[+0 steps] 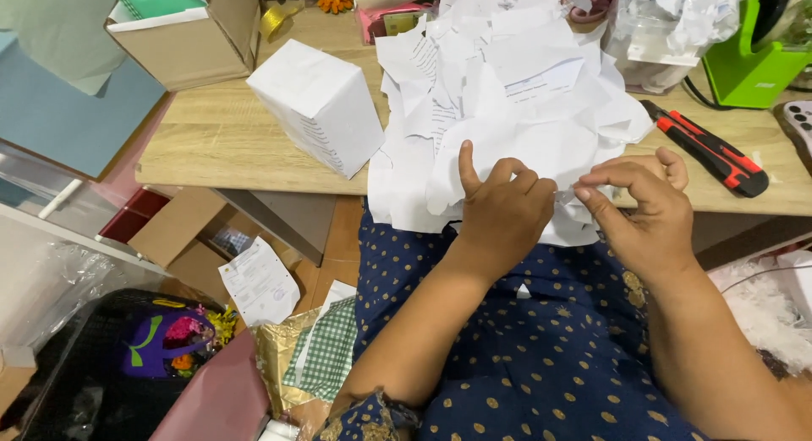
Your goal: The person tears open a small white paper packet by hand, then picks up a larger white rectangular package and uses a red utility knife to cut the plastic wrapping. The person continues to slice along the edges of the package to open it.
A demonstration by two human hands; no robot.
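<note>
Wooden worktop, cluttered. Paper-slip heap at centre, overhanging near edge. Left hand and right hand: each grip pinching one slip at lower centre. Risk: pile sliding off; utility knife close right.

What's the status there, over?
Left hand and right hand both pinching the front edge of the paper pile. Pile hangs over the table edge. White box left, knife right, both apart.
</note>
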